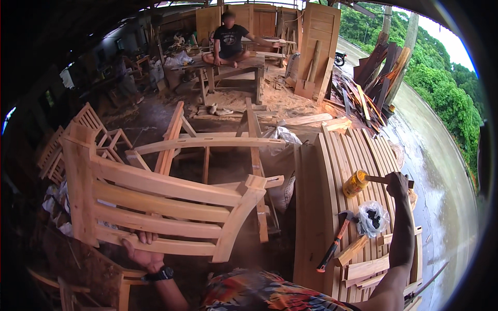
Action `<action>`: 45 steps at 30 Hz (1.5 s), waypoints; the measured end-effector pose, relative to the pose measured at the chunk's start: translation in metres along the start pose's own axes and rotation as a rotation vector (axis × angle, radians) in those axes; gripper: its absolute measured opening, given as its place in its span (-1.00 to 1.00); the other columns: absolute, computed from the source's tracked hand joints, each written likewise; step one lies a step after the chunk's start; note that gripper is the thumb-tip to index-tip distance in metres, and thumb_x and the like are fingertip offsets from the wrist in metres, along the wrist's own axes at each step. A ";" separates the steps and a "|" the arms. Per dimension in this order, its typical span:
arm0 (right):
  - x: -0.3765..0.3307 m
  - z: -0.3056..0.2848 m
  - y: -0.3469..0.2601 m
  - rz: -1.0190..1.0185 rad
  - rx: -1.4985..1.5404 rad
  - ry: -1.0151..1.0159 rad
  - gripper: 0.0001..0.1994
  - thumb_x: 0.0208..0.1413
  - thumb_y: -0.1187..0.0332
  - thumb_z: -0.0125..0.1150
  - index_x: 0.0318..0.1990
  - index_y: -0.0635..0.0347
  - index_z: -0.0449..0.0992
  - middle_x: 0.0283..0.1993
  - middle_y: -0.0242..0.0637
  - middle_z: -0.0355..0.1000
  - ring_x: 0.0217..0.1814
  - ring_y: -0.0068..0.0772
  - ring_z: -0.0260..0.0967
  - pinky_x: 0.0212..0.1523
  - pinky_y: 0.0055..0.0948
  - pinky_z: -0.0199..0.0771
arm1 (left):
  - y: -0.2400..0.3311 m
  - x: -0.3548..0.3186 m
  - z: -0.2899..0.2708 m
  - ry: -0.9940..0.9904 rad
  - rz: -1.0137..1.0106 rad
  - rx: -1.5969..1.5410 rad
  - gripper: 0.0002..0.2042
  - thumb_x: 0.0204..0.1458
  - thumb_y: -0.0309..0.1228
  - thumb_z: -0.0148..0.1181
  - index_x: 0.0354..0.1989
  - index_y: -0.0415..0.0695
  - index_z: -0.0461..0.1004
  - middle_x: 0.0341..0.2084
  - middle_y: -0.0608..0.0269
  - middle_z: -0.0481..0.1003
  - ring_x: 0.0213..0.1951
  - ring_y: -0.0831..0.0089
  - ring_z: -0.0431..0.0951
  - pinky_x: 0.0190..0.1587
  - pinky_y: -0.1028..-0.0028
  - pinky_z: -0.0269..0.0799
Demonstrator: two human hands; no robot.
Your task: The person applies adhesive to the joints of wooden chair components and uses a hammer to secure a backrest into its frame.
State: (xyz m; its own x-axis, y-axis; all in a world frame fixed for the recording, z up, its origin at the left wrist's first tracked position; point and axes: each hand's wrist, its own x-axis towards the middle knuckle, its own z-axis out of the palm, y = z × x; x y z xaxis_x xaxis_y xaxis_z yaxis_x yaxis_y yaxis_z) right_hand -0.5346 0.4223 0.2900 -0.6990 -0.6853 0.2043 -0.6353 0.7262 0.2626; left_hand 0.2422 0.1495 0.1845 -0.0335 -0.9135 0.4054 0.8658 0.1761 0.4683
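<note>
Grasping one slatted wooden frame [155, 183] by its lowest slat [187, 246] with left hand [145, 254], at front left; counting two posts, four slats. Gripping one flat stick [377, 179] with fist of right hand [398, 185], far end at mouth of one yellow jar [355, 184], over at right. Set under jar: long wooden slats [358, 150], overlapping, no firm count. Lying on those too: one hammer [335, 242], one clear plastic bag [381, 218] with dark bits inside, several wood offcuts [367, 268]. Beyond frame: one curved rail [207, 142], crossing two long boards [254, 160]. Sitting farther back, cross-legged: one person [231, 40], on one wooden table [253, 62].
</note>
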 end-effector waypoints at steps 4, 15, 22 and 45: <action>-0.042 0.016 0.051 0.122 0.217 0.367 -0.68 -0.08 0.49 0.32 -0.11 0.01 0.73 -0.20 -0.11 0.66 -0.17 -0.02 0.63 -0.13 -0.05 0.57 | -0.004 0.016 0.005 -0.077 0.004 -0.114 -0.51 0.31 0.15 0.03 0.00 -0.07 0.41 -0.46 0.35 0.31 -0.38 0.50 0.30 -0.21 0.43 0.26; -0.124 -0.024 -0.183 -0.022 1.619 0.072 -0.73 0.35 0.37 0.20 0.12 0.28 0.56 -0.18 -0.28 0.58 -0.29 -0.51 0.58 -0.27 -0.44 0.67 | -0.013 0.061 0.063 0.133 0.131 -0.188 -0.53 0.30 -0.14 0.16 0.32 -0.04 0.37 -0.16 0.31 0.51 -0.06 0.31 0.45 0.45 -0.04 0.09; -0.161 -0.117 -0.286 -0.179 2.087 -0.101 -0.60 0.42 0.31 0.16 0.33 0.21 0.48 -0.14 -0.40 0.57 -0.23 -0.67 0.42 -0.12 -0.54 0.48 | -0.025 0.058 0.046 -0.092 0.017 -0.202 -0.60 0.31 -0.14 0.16 0.14 -0.19 0.44 -0.40 0.34 0.34 -0.20 0.36 0.36 0.15 0.14 0.30; -0.195 -0.157 -0.417 -0.339 1.858 0.001 -0.50 0.26 0.47 0.31 0.36 0.08 0.47 -0.29 -0.34 0.49 -0.27 -0.65 0.40 -0.19 -0.52 0.47 | 0.030 0.108 -0.020 -0.149 0.101 -0.136 -0.85 0.27 -0.17 0.22 -0.23 0.06 0.54 -0.41 0.37 0.34 -0.22 0.36 0.34 0.08 0.26 0.29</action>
State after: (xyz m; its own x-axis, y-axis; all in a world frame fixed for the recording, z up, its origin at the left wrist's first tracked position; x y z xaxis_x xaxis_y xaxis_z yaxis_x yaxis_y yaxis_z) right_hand -0.0815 0.2445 0.2883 -0.4856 -0.7920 0.3699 -0.2280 -0.2937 -0.9283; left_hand 0.2749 0.0485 0.2264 -0.0075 -0.8279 0.5609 0.9277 0.2037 0.3129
